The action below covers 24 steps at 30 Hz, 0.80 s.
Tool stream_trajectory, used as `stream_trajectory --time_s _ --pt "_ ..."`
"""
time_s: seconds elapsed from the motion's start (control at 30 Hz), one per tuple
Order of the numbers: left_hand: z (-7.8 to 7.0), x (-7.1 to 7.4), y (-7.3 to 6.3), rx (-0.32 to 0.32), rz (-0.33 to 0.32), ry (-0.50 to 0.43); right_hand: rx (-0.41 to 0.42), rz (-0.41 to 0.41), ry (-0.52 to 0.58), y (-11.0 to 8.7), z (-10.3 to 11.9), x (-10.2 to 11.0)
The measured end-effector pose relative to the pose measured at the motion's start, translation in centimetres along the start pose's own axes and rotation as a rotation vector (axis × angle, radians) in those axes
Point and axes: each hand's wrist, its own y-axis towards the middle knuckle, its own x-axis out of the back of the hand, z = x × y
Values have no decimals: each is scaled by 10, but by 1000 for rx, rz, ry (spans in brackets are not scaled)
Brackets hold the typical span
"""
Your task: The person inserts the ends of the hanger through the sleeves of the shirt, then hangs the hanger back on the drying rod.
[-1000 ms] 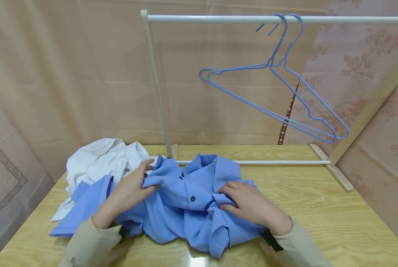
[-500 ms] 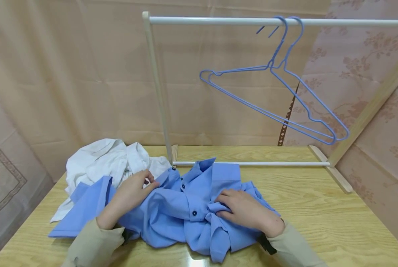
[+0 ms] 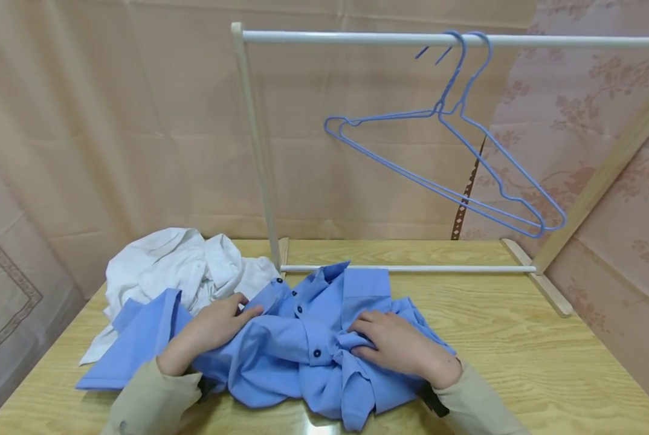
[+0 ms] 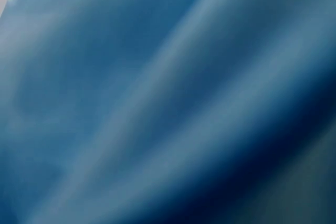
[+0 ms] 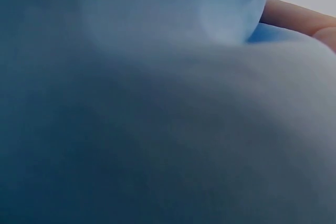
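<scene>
A blue button-up shirt (image 3: pixel 272 335) lies bunched on the table in the head view, its collar towards the back and dark buttons showing down its front. At the shirt's left side, my left hand (image 3: pixel 216 326) pinches the fabric between thumb and fingers near the front edge. My right hand (image 3: pixel 397 344) grips a gathered fold on the other side, thumb below and fingers above. Blurred blue shirt cloth (image 4: pixel 131 103) fills the left wrist view. In the right wrist view, the shirt (image 5: pixel 157 119) covers nearly everything, with some fingers (image 5: pixel 296 17) at the upper right.
A crumpled white garment (image 3: pixel 161 269) lies at the back left, partly under a blue flap of cloth (image 3: pixel 139 347). Behind stands a rack with a white top rail (image 3: pixel 330 37) and a low crossbar (image 3: pixel 439 269). Two blue wire hangers (image 3: pixel 439 112) hang from the rail.
The shirt's collar and front have come down lower and flatter on the table. My left hand has lowered and shifted slightly left; my right hand has barely moved, still holding the fold.
</scene>
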Motion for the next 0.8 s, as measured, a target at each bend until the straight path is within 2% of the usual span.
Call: stream_trajectory --time_s 0.17,0.33,0.47,0.7,0.8 --pt "-1 1 -1 13 -44 -11 -2 5 3 0 0 0" --pt "-4 3 -1 -4 -153 -59 -15 15 6 -1 1 1" --pt "-7 6 -4 -20 -234 -44 -19 15 8 -1 2 1" --pt "-15 10 -6 -95 -376 -47 -22 18 20 0 2 1" --pt "-19 12 -6 -123 -407 -62 -26 23 22 0 2 1"
